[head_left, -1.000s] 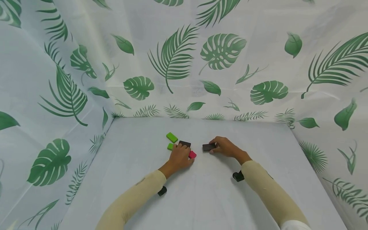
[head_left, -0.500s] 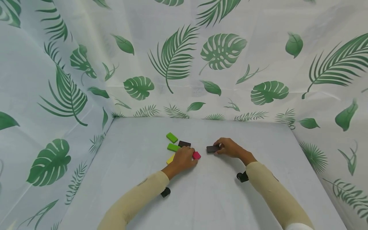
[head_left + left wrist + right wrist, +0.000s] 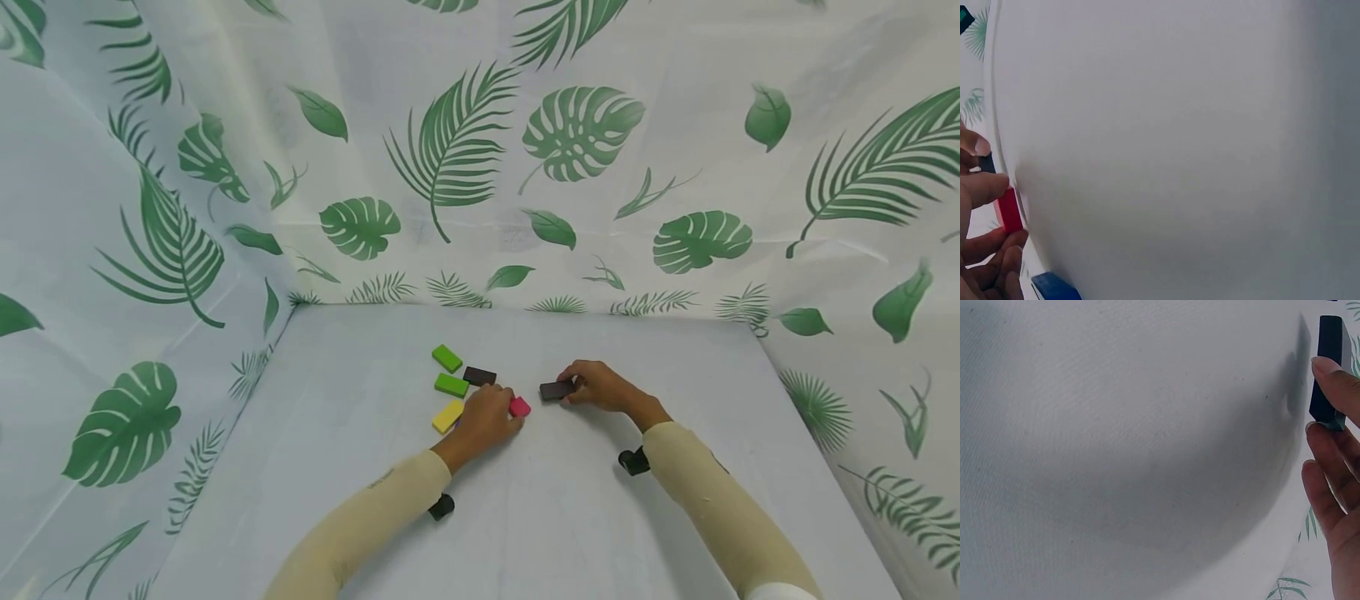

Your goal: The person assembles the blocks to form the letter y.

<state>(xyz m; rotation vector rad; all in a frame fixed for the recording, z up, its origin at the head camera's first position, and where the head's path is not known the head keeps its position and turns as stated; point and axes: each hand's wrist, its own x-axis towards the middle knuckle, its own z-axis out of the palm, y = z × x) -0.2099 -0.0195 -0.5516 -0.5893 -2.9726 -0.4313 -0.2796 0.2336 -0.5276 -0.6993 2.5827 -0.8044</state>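
My left hand (image 3: 487, 417) pinches a pinkish-red block (image 3: 520, 407) between thumb and fingers, low over the table. In the left wrist view, this red block (image 3: 1010, 210) shows upright between the fingertips. To its right, my right hand (image 3: 600, 386) grips one end of a black block (image 3: 555, 391). The right wrist view shows the thumb on one face of the black block (image 3: 1329, 369) and fingertips at its lower end. Just beyond my left fingers lies another black block (image 3: 480, 377). A blue block (image 3: 1055, 289) is mostly hidden behind the left hand in the head view.
Left of my left hand lie two green blocks, one farther back (image 3: 447, 358) and one nearer (image 3: 452, 385), plus a yellow block (image 3: 447, 417). The white table (image 3: 360, 467) meets leaf-printed curtains (image 3: 450, 267) at the back and sides. Black wrist cameras hang under both forearms.
My left hand has slid right with the red block, uncovering the yellow block and more of the nearer green one. My right hand has shifted slightly right and nearer, with its black block.
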